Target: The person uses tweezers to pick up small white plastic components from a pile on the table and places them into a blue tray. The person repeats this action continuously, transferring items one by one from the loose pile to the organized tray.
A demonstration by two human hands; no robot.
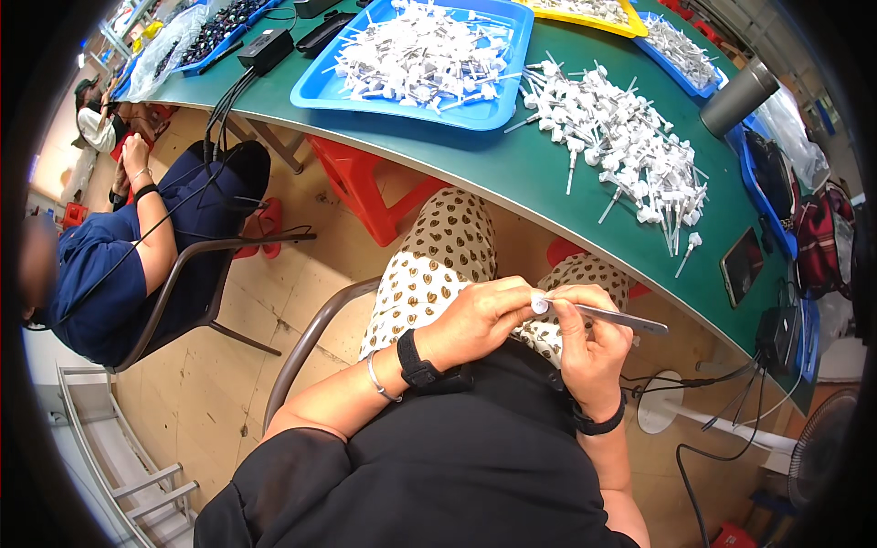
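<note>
Over my lap, both hands meet around one small white plastic piece (540, 303). My left hand (480, 321) pinches this piece between thumb and fingertips. In my right hand (592, 352) is a slim, flat metal tool (632, 321); its broad end sticks out to the right. The tool's tip is at the white piece, partly hidden by my fingers, so its exact kind does not show. On the green table (521, 187) ahead lies a loose pile of similar white pieces with thin grey stems (621, 137). A blue tray (315, 96) holds many more.
A phone (742, 267), a dark metal flask (738, 99) and a blue tray with bags line the table's right. A yellow tray (630, 27) stands at the back. Cables (744, 384) hang at right, near a fan (822, 447). A seated person (119, 265) is at left.
</note>
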